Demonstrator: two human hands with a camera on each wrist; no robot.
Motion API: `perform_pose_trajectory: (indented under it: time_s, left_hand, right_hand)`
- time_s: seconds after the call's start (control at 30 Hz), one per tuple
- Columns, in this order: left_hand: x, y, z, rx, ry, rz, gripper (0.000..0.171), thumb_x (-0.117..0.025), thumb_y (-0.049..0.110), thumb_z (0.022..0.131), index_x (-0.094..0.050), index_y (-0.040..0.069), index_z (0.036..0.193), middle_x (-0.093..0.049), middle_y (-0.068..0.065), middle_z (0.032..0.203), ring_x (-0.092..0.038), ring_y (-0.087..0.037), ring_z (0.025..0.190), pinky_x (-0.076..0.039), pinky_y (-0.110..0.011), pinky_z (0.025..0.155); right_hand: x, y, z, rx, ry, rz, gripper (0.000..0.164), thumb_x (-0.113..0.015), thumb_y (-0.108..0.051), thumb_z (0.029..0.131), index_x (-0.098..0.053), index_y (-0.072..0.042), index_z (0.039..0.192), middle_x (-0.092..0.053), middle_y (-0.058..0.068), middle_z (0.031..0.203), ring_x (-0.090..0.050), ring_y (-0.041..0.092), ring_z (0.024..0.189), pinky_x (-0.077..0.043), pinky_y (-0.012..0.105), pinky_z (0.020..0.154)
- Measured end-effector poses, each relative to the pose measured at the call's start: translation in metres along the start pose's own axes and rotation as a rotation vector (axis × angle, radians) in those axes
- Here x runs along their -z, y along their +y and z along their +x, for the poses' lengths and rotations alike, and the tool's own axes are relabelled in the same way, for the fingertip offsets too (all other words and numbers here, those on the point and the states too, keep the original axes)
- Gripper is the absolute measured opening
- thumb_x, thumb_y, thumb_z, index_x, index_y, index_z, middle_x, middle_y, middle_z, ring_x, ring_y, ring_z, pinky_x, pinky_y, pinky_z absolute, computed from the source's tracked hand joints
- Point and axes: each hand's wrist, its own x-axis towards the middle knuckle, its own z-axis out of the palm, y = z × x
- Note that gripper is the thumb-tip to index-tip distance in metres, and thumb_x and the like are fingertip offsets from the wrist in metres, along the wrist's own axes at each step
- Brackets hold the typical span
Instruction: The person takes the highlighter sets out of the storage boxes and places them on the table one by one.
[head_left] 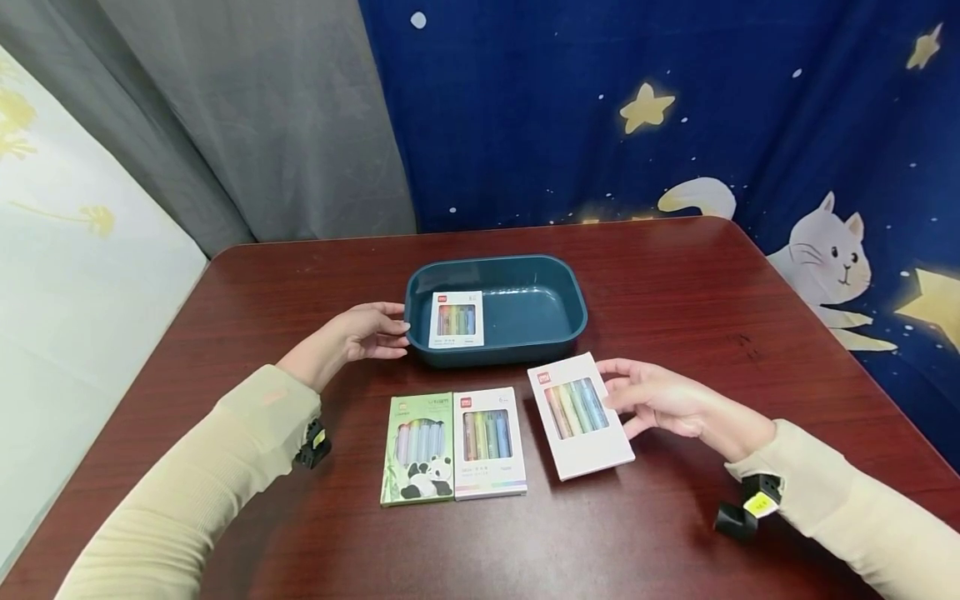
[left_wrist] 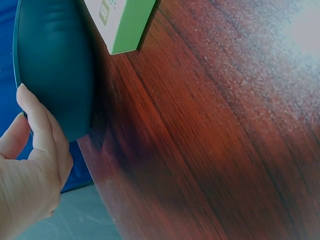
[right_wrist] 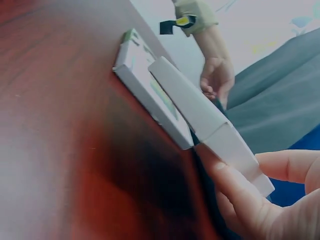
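In the head view my right hand (head_left: 663, 402) grips a white box of crayons (head_left: 581, 417) by its right edge, thumb on the front. The box is tilted and appears lifted off the table; its coloured sticks show through a window. My left hand (head_left: 375, 332) holds the left rim of a dark teal plastic basin (head_left: 534, 321), its thumb and index finger at the rim in the left wrist view. Inside the basin, at its left, leans another white crayon box (head_left: 456, 319). A green panda box (head_left: 417, 450) and a white crayon box (head_left: 491, 443) lie side by side nearer me.
Everything stands on a reddish-brown wooden table (head_left: 300, 533). Behind it hang a grey curtain (head_left: 300, 117) and a blue curtain (head_left: 525, 117) with stars and a white cat. A white patterned cloth (head_left: 67, 250) borders the left side.
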Motion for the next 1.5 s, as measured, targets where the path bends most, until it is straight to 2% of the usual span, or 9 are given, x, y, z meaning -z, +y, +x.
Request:
perform_pose_trajectory:
  time_s: [0.2,0.53,0.97,1.27,1.5]
  left_hand:
    - [-0.001,0.000,-0.001,0.000,0.006,-0.001,0.056,-0.048,0.003,0.092,-0.025,0.009,0.143,-0.057,-0.005,0.081,-0.061,-0.012,0.065,-0.056,-0.030,0.068]
    - [-0.001,0.000,0.000,-0.003,0.008,-0.002,0.055,-0.047,0.003,0.093,-0.025,0.008,0.143,-0.056,-0.006,0.082,-0.061,-0.013,0.065,-0.056,-0.030,0.067]
    - [0.000,-0.002,0.000,-0.011,0.011,0.006,0.055,-0.047,0.002,0.092,-0.026,0.009,0.143,-0.055,-0.007,0.088,-0.061,-0.013,0.066,-0.056,-0.030,0.068]
    - [0.001,-0.002,0.000,-0.008,0.007,0.003,0.056,-0.047,0.002,0.092,-0.025,0.008,0.143,-0.055,-0.007,0.090,-0.061,-0.013,0.067,-0.056,-0.030,0.068]
    - [0.001,-0.002,0.000,-0.005,0.005,-0.004,0.056,-0.048,0.003,0.092,-0.025,0.009,0.143,-0.056,-0.006,0.085,-0.061,-0.013,0.067,-0.056,-0.031,0.069]
  right_hand:
    - [-0.005,0.017,0.005,-0.008,0.047,0.015,0.060,-0.047,0.005,0.087,-0.010,0.009,0.133,-0.060,0.007,0.100,-0.063,0.021,0.089,-0.054,0.046,0.075]
    - [-0.014,0.029,0.016,-0.029,0.124,-0.058,0.062,-0.048,0.004,0.086,-0.009,0.011,0.133,-0.057,0.010,0.098,-0.062,0.021,0.086,-0.054,0.048,0.073]
    - [-0.029,0.027,0.019,-0.054,0.231,-0.183,0.069,-0.050,0.004,0.085,-0.007,0.007,0.139,-0.045,0.020,0.102,-0.062,0.021,0.080,-0.055,0.046,0.064]
    - [-0.031,0.028,0.023,-0.070,0.294,-0.279,0.066,-0.052,0.007,0.085,-0.013,0.008,0.138,-0.046,0.018,0.096,-0.059,0.018,0.077,-0.056,0.040,0.064]
    - [-0.034,0.027,0.024,-0.065,0.325,-0.341,0.060,-0.052,0.008,0.086,-0.018,0.009,0.135,-0.046,0.017,0.093,-0.059,0.017,0.075,-0.056,0.038,0.066]
